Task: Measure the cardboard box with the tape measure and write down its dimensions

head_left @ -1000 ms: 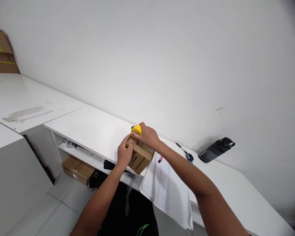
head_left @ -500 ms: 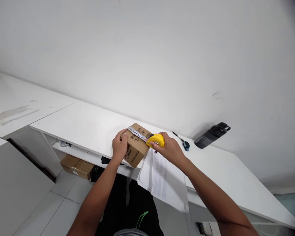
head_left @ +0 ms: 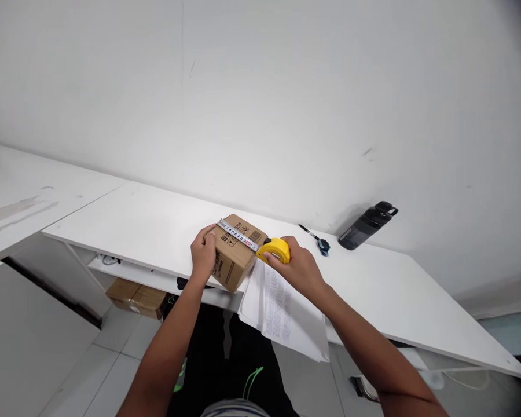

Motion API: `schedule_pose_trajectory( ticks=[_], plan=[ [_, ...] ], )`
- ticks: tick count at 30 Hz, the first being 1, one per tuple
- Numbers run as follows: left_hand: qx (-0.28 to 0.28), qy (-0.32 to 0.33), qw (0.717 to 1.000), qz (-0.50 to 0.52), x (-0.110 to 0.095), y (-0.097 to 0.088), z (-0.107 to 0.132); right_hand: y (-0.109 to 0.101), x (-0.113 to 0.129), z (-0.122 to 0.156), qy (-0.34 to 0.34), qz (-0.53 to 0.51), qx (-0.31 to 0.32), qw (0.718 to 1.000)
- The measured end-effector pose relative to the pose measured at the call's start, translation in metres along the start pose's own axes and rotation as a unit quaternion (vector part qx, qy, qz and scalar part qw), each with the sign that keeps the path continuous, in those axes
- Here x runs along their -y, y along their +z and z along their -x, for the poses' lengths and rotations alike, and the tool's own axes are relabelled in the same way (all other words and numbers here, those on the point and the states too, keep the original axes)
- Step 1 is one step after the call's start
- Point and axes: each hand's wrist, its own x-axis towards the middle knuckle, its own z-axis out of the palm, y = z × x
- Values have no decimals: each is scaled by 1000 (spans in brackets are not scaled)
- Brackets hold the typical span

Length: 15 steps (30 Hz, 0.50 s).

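A small brown cardboard box [head_left: 234, 263] with dark printing sits at the front edge of the white desk. Across its top lies the metal blade [head_left: 238, 235] of a tape measure, its numbers facing up. My right hand [head_left: 301, 263] is closed around the yellow tape measure case [head_left: 275, 250] at the box's right edge. At the left side, my left hand [head_left: 203, 255] grips the box with curled fingers, close to the blade's free end. Some of its fingertips are hidden. Handwritten sheets of paper [head_left: 293, 315] lie under my right forearm, hanging over the desk edge.
A dark water bottle [head_left: 367, 227] lies on the desk [head_left: 156, 223] by the wall. Nearby are a black pen [head_left: 308, 231] and a small blue-black item [head_left: 323, 247]. Brown boxes [head_left: 136, 298] stand below the desk at left.
More of the blade is out, with numbers past ten now showing. My left hand has shifted slightly left on the box. The whole view has also moved a little.
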Motion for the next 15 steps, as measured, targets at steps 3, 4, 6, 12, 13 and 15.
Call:
schedule_pose_trajectory(
  ticks=[3,4,6,12,13,15],
  plan=[
    [3,-1,1000,3,0,0,0,1,0,-7,-12,-17,-28,999],
    [-2,6,1000,-3,0,-1,1,0,0,-11,-13,-20,-47,999],
    [-26,36,999,-31,-1,-2,6,-2,3,-20,-8,-22,-92,995],
    [-59,78,985,-145,-2,-3,53,-4,17,-59,11,-68,-148,987],
    [-48,86,982,-159,-2,-3,65,-1,21,-65,6,-75,-139,987],
    [-17,114,976,-184,-1,-1,88,7,31,-78,-9,-72,-114,991]
  ],
)
